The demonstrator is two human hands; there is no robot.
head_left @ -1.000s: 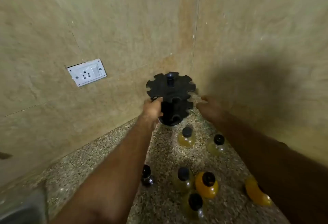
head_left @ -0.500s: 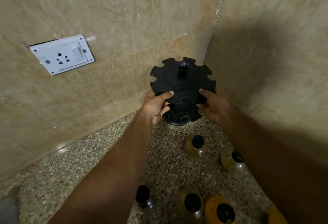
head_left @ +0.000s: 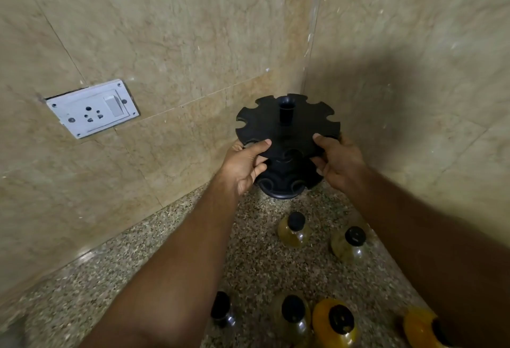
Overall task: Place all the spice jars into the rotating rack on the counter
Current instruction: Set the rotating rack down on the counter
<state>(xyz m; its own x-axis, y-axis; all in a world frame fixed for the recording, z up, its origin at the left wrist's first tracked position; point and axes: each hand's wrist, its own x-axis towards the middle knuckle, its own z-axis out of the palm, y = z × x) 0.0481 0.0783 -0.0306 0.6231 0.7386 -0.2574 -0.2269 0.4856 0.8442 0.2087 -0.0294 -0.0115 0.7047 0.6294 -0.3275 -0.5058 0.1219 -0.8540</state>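
A black two-tier rotating rack with notched rims stands in the counter corner, its slots bare. My left hand grips the top tier's left front edge, thumb on top. My right hand holds the right front edge the same way. Several black-capped spice jars stand on the speckled counter: a pale yellow jar and a clear one just in front of the rack, and nearer me a small dark jar, a pale jar and two orange jars.
Beige marble walls meet in a corner right behind the rack. A white socket and switch plate sits on the left wall. My right forearm covers part of the rightmost orange jar.
My right hand has come from beside the rack onto its top tier, and my left hand has tightened its hold there. The camera has moved closer.
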